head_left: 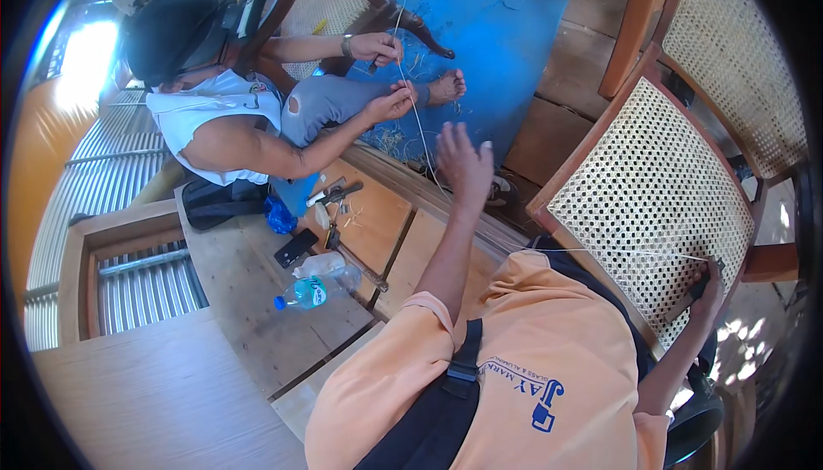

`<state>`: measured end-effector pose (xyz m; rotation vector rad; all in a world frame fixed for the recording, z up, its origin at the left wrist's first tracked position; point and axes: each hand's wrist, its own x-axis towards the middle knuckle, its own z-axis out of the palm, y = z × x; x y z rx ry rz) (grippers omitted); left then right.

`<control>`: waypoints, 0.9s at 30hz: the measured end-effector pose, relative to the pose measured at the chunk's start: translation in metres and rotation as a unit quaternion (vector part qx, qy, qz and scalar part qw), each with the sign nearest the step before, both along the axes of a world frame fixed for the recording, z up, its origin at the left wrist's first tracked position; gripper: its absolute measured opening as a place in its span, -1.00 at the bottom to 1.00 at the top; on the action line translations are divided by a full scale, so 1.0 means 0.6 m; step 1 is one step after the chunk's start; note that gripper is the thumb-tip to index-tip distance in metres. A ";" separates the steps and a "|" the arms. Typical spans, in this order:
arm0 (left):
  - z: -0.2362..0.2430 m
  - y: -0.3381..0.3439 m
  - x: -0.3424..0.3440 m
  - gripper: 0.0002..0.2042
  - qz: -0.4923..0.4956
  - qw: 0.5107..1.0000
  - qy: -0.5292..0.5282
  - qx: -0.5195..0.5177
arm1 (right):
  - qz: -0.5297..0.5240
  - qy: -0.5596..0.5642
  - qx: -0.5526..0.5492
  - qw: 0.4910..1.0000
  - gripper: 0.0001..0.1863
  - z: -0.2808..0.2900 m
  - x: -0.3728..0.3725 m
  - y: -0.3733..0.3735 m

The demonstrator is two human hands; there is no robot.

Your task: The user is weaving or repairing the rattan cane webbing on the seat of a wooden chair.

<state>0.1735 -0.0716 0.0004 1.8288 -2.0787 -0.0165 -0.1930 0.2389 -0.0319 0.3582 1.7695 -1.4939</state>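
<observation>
My left hand [464,165] is raised in the middle of the view, fingers spread, with nothing visible in it. A thin pale cane strand [420,131] passes close beside it, running up to the co-worker's hands [390,103]. On the right, my right hand [708,295] is closed at the edge of a chair's woven cane panel [643,204], set in a reddish-brown wooden frame. Something dark and narrow shows at its fingers; its kind is unclear. Another light strand [634,252] stretches across the panel to these fingertips.
The co-worker [219,127] sits at upper left, beside another cane chair [326,11]. A plastic bottle [302,292], a phone [296,248] and hand tools [334,200] lie on the wooden bench [317,333]. Cane scraps litter the blue floor sheet [506,33]. A cane backrest [733,50] stands at right.
</observation>
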 end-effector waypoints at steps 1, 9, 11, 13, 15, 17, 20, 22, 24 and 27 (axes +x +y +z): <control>0.014 0.009 -0.024 -0.52 -0.047 0.999 0.022 0.017 | -0.011 0.008 -0.015 1.000 -0.86 0.006 0.003 0.000; 0.131 0.161 -0.242 -0.80 -0.430 0.840 0.257 0.206 | -0.027 0.013 -0.132 0.991 -0.87 0.099 0.064 -0.043; 0.148 0.205 -0.260 -0.85 -0.481 0.792 0.286 0.243 | 0.059 0.083 -0.158 0.982 -0.82 0.154 0.108 -0.078; 0.138 0.238 -0.272 -0.88 -0.472 0.775 0.342 0.245 | 0.081 0.103 -0.182 0.975 -0.80 0.176 0.129 -0.095; 0.137 0.251 -0.272 -0.90 -0.473 0.758 0.356 0.274 | 0.089 0.114 -0.194 0.970 -0.79 0.185 0.134 -0.098; 0.140 0.255 -0.263 -0.90 -0.443 0.753 0.312 0.374 | 0.095 0.131 -0.178 0.971 -0.80 0.175 0.138 -0.099; 0.125 0.242 -0.243 -0.90 -0.451 0.776 0.280 0.339 | 0.094 0.091 -0.201 0.971 -0.81 0.147 0.138 -0.099; 0.111 0.223 -0.228 -0.88 -0.479 0.815 0.237 0.222 | 0.082 0.079 -0.207 0.972 -0.81 0.134 0.132 -0.094; 0.109 0.182 -0.214 -0.90 -0.462 0.836 0.251 0.154 | 0.045 0.059 -0.204 0.976 -0.82 0.126 0.120 -0.083; 0.104 0.116 -0.170 -0.92 -0.379 0.891 0.239 0.068 | -0.026 0.056 -0.191 0.980 -0.82 0.102 0.110 -0.066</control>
